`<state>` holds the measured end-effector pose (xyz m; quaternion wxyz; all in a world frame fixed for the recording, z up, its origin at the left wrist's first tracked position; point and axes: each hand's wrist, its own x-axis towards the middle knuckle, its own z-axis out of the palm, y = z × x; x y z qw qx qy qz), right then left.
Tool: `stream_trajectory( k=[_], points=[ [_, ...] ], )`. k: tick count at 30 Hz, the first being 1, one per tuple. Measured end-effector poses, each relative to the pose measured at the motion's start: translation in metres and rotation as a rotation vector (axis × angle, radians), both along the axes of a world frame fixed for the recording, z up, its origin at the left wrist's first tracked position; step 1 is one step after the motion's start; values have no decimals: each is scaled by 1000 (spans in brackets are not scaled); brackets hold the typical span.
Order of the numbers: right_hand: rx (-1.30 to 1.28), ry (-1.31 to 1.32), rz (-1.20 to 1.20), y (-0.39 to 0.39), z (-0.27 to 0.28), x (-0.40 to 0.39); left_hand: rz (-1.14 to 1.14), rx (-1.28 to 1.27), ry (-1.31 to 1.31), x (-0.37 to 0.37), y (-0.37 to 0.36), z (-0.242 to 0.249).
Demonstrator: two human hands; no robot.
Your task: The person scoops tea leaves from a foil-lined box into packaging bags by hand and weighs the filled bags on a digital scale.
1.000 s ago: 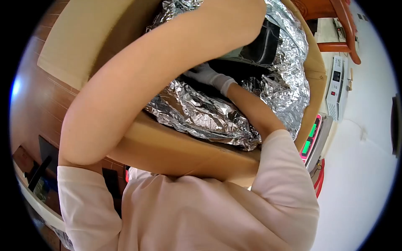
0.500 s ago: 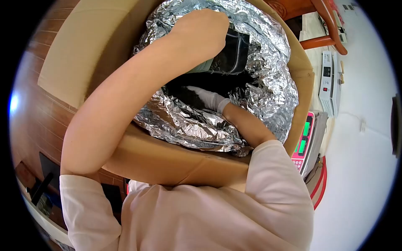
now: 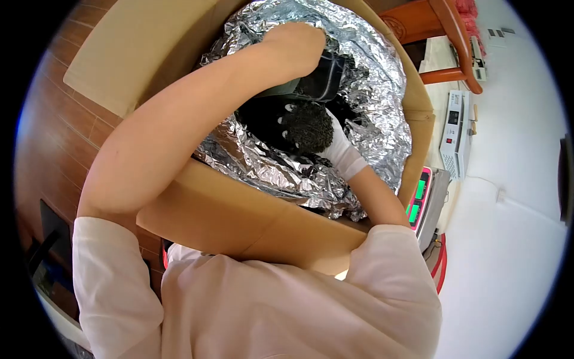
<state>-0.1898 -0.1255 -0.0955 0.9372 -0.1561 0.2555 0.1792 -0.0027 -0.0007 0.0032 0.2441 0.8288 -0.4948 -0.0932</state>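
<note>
A cardboard box (image 3: 239, 209) is lined with crumpled silver foil (image 3: 379, 78), and dark loose material lies inside. Over the far part of the opening, my left hand (image 3: 296, 48) is closed on the top of a dark, shiny container (image 3: 323, 78), which is tilted; its fingers are partly hidden. Just below the container, my right hand (image 3: 341, 140) wears a white glove and is cupped palm up. It holds a heap of dark, leaf-like bits (image 3: 311, 128), with white fingertips showing at the heap's left side.
Right of the box is a scale (image 3: 421, 197) with green displays and a pink edge. Beyond it lies a white device (image 3: 455, 134). A wooden chair (image 3: 457, 42) stands at the upper right. A box flap (image 3: 125, 54) sticks out at the upper left, over brown floor tiles (image 3: 66, 143).
My right hand has come up out of the dark inside of the box, now with a heap of dark bits in it. My left hand and the container have shifted slightly down in the view.
</note>
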Motion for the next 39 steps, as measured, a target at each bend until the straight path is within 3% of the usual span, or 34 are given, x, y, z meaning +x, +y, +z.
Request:
stream_trajectory(
  k=[2,3,6,7,8,11,14,20,24,26,28,30,36,39],
  points=[
    [-21,-18,-81,0,19,-12,-12,1,-3,1,-1,-5],
    [-267,37,-168,6,26,-18,-26,13,25,0,-1,-7],
    [-144,-79,-156,4,59,-31,-51,40,68,1,-2,-6],
    [-335,127,-297,9,69,-31,-62,69,91,1,-2,-6],
    [-346,123,-304,14,79,-30,-68,58,88,-1,-2,-5],
    [-688,422,-582,30,112,-26,-72,44,91,-6,-4,-4],
    [-596,327,-610,34,134,-12,-110,99,153,-9,-5,-4],
    [-656,209,-493,26,129,10,-196,126,211,-20,-6,-1],
    [-796,344,-422,30,125,16,-230,87,178,-16,-8,-13],
    [-733,210,-409,20,109,12,-256,39,151,-13,-9,-15],
    [-755,193,-386,13,111,3,-197,123,270,-10,-8,-9],
    [-557,33,-351,6,113,-1,-173,130,325,-4,-7,-2],
    [-564,-80,-350,-6,123,-21,57,21,507,13,0,22],
    [-739,-137,-258,0,133,-21,88,-110,616,25,3,21]
  ],
)
